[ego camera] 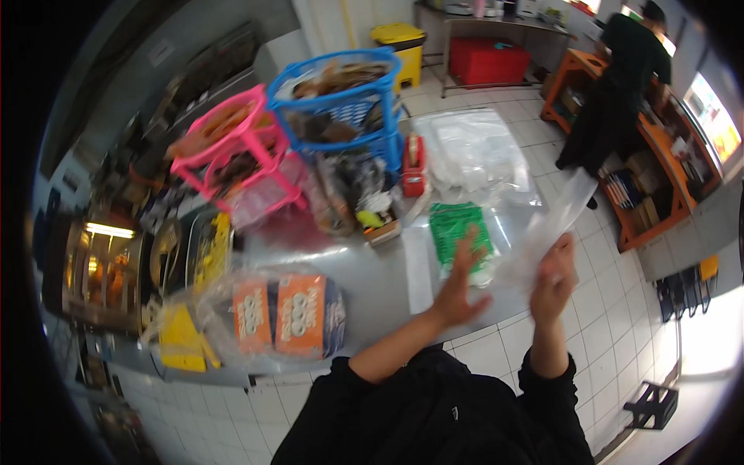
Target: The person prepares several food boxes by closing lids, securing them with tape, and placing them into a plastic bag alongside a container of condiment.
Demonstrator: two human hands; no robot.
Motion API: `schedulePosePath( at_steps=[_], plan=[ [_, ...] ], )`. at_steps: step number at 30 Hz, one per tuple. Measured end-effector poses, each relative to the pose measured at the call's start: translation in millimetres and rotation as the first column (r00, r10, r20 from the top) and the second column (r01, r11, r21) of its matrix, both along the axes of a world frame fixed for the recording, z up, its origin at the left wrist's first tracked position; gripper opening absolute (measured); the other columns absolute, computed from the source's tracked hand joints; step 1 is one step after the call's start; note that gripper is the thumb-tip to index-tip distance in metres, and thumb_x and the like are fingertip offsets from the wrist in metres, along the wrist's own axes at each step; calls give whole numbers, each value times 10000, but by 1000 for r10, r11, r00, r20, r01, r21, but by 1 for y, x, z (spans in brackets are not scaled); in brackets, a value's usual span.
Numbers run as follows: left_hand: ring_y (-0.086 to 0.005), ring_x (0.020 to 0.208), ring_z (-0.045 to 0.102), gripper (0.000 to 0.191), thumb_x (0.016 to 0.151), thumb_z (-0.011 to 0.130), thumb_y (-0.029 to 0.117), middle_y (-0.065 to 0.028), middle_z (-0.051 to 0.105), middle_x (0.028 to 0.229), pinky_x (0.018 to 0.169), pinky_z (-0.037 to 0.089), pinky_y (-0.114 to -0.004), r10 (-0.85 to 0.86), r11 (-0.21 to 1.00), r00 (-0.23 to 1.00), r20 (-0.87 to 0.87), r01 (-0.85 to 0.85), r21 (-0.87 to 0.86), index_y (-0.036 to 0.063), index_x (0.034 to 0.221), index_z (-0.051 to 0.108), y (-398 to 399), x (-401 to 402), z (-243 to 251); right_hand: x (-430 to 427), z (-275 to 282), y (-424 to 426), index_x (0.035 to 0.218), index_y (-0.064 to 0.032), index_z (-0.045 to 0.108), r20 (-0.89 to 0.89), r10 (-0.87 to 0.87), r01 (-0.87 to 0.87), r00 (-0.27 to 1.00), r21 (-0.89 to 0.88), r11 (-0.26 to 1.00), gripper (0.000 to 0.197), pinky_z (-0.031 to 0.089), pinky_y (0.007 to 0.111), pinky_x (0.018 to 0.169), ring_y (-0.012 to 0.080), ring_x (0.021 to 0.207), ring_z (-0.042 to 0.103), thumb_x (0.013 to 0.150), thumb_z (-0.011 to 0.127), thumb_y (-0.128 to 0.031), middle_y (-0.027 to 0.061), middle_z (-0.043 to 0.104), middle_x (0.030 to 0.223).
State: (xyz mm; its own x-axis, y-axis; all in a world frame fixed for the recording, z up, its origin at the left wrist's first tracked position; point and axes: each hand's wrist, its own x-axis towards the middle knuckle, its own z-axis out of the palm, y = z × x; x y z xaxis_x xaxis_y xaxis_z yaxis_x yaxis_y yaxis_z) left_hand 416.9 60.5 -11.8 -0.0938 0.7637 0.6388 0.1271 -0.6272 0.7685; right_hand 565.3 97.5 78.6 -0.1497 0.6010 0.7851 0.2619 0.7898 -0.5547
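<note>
My right hand (552, 282) is closed around a clear plastic bag (564, 206), which is blurred and held up beyond the right edge of the steel table (372, 296). My left hand (459, 293) has its fingers spread and holds nothing. Its fingertips overlap the view of a green printed plastic packet (456, 224); whether they touch it I cannot tell. Left of the packet lies a narrow white strip (417, 273). Behind it a stack of clear plastic bags (482, 145) lies flat beside a red tape dispenser (414, 168).
A blue basket rack (337, 102) and a pink one (232, 145) hold packaged goods at the back left. Orange printed packs (299, 314) in clear plastic lie at the front left, near a lit glass display warmer (107, 267). Another person (625, 87) stands at an orange counter (668, 157).
</note>
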Motion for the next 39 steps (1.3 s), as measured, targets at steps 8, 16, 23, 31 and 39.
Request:
schedulePosePath(
  at_steps=[8, 16, 23, 31, 39],
  plan=[
    [-286, 1112, 468, 462, 752, 670, 61, -151, 428, 1224, 919, 416, -367, 15, 996, 988, -151, -2, 85, 57, 1198, 547, -132, -118, 62, -120, 20, -113, 728, -62, 477, -190, 563, -583, 804, -436, 686, 296, 344, 416, 943, 309, 1106, 446, 807, 664, -279, 225, 422, 1207],
    [-269, 989, 513, 359, 670, 704, 36, -112, 542, 1078, 819, 431, -346, 209, 955, 883, -420, -277, -107, 56, 1024, 651, -252, -250, 129, -236, 48, -147, 993, -91, 657, 183, 855, -729, 486, -455, 512, 404, 471, 313, 794, 246, 899, 619, 620, 663, 63, 94, 633, 1016],
    [-302, 957, 523, 321, 679, 670, 36, -121, 573, 1009, 776, 441, -402, 921, 50, -46, -386, -971, 235, 90, 992, 629, -292, -346, 133, -384, 21, -155, 944, -74, 629, 225, 888, -749, 401, -478, 460, 324, 481, 345, 751, 280, 932, 587, 646, 575, 40, 103, 612, 967],
    [-96, 523, 544, 48, 737, 540, -30, -41, 548, 569, 480, 430, -225, 686, 666, 705, 180, -510, -544, 14, 728, 559, -319, -428, 114, -517, -42, -211, 1051, -86, 613, 810, 495, -588, -316, -577, 568, 271, 436, 411, 873, 309, 988, 574, 822, 528, -204, 155, 612, 1024],
    [-179, 732, 628, 680, 731, 500, -89, -155, 618, 938, 608, 504, -316, 220, 955, 818, -531, -291, -52, 117, 1335, 266, -318, -344, 168, -497, -63, -211, 1119, -118, 587, 811, 525, -646, -258, -549, 531, 400, 411, 413, 910, 304, 1014, 565, 802, 533, -357, 156, 605, 1056]
  ],
)
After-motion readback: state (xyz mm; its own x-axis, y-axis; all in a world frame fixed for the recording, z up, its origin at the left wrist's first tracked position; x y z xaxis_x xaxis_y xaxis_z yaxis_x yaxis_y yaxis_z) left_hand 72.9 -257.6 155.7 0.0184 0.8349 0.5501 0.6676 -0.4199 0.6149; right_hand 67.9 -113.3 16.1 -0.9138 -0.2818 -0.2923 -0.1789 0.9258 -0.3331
